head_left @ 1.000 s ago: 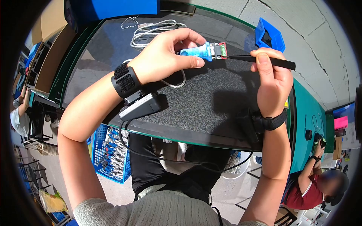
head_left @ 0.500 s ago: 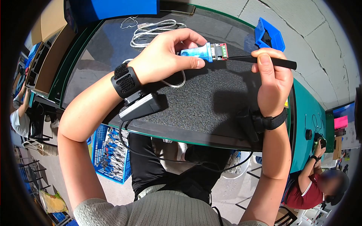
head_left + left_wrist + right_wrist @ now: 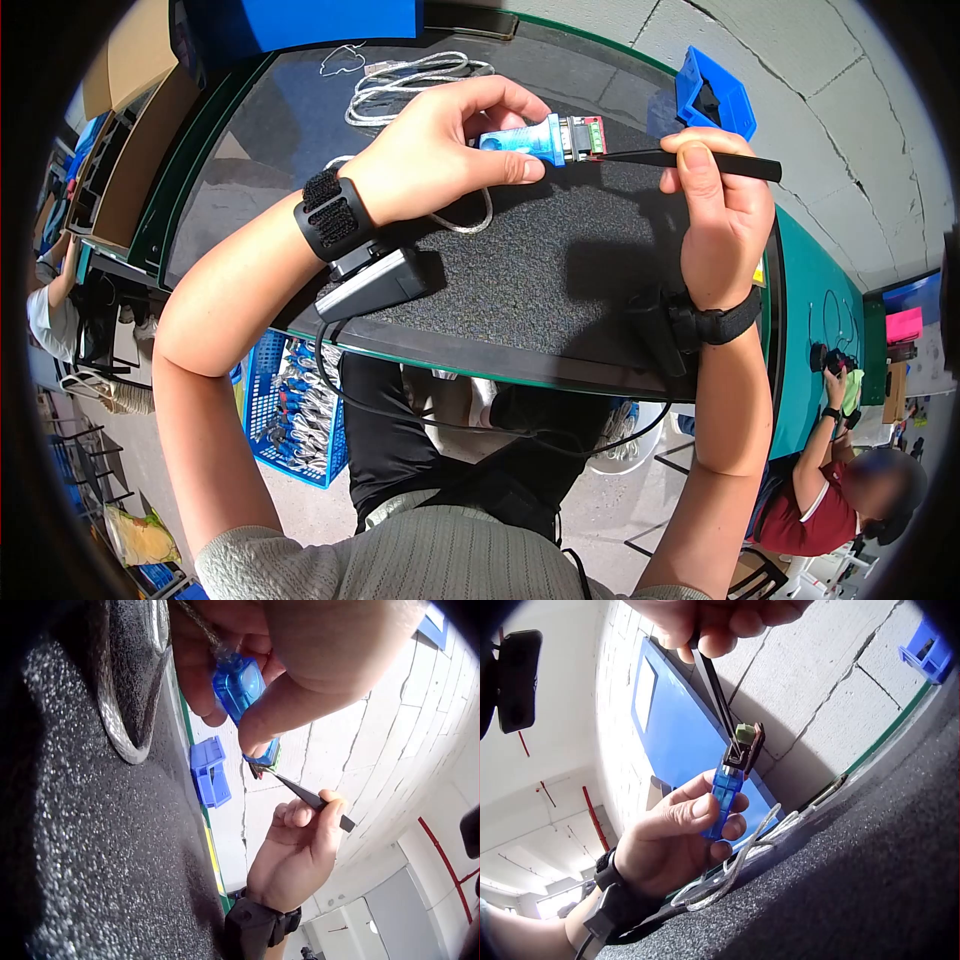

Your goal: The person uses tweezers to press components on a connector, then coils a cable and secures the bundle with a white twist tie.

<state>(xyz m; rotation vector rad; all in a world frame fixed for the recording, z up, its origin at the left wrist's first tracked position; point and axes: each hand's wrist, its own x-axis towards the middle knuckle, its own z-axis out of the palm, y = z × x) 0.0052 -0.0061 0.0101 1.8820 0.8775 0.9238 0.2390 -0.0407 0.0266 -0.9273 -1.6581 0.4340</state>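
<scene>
Grainy dark mat (image 3: pixel 510 280) lies below; above it, left hand (image 3: pixel 425 150) pinches the blue connector (image 3: pixel 525 140) (its small markings I cannot read), while right hand (image 3: pixel 725 215) pinches black tweezers (image 3: pixel 655 157) at its exposed end.

The shirt (image 3: pixel 470 550) is grey — wristbands (image 3: pixel 330 212), trousers (image 3: pixel 385 455) black.

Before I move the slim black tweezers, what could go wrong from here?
1. The tips of the slim black tweezers sit close to the small green terminal block; a slip might scratch or bend something there.
2. The left hand pinches the translucent blue plastic connector above the speckled dark mat, so pressure from the right hand could twist it loose.
3. The silvery braided cable loops near the left hand and might snag.
</scene>
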